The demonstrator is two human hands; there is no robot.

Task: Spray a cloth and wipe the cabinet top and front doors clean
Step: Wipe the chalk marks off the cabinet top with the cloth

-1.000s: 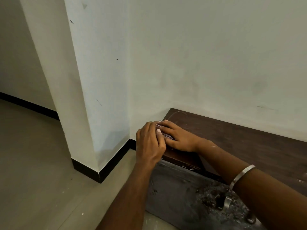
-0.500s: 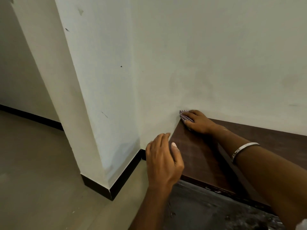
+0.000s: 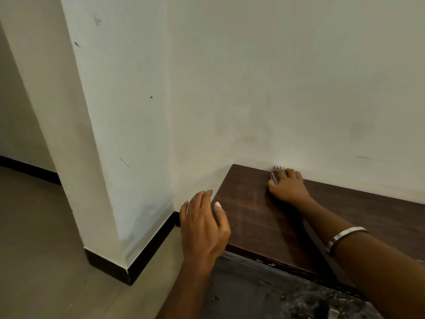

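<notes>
No readable text, label, brand, number or sign anywhere in view.

Right hand [image 3: 288, 187] on cloth [image 3: 276, 173], cabinet top [image 3: 250, 217]

Probably a home interior: plain white walls [image 3: 276, 77], black skirting [image 3: 147, 256], tiled floor [image 3: 34, 238], wooden cabinet top [image 3: 253, 215].
</notes>
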